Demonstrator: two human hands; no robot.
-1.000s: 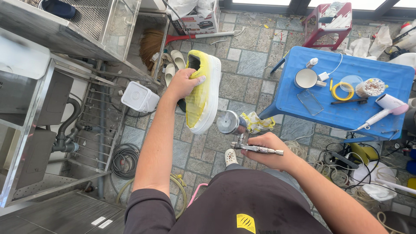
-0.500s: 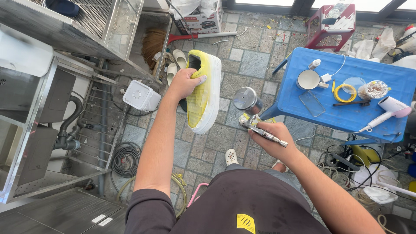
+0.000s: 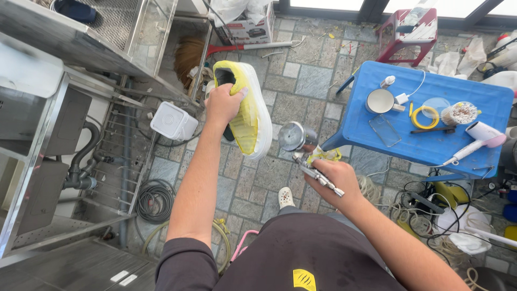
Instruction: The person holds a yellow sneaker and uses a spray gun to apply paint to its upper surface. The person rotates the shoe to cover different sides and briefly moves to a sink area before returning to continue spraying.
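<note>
Left hand point(image 3: 223, 105) grips a yellow-taped shoe point(image 3: 245, 108) by its opening, held out at arm's length above the stone floor point(image 3: 301, 81), sole side facing right. Right hand point(image 3: 336, 180) is closed around an airbrush point(image 3: 312, 172) with a metal cup point(image 3: 293, 136), nozzle apparently aimed at the shoe, just beside it. Blue table point(image 3: 431, 145) to the right carries a hairdryer point(image 3: 476, 139).

Left hand point(image 3: 223, 105) covers shoe point(image 3: 249, 113) heel side; its fingers tucked inside, out of sight. Right hand point(image 3: 336, 180) hides airbrush point(image 3: 315, 175) body. Blue surface point(image 3: 425, 148) far right corner cut off by edge.
</note>
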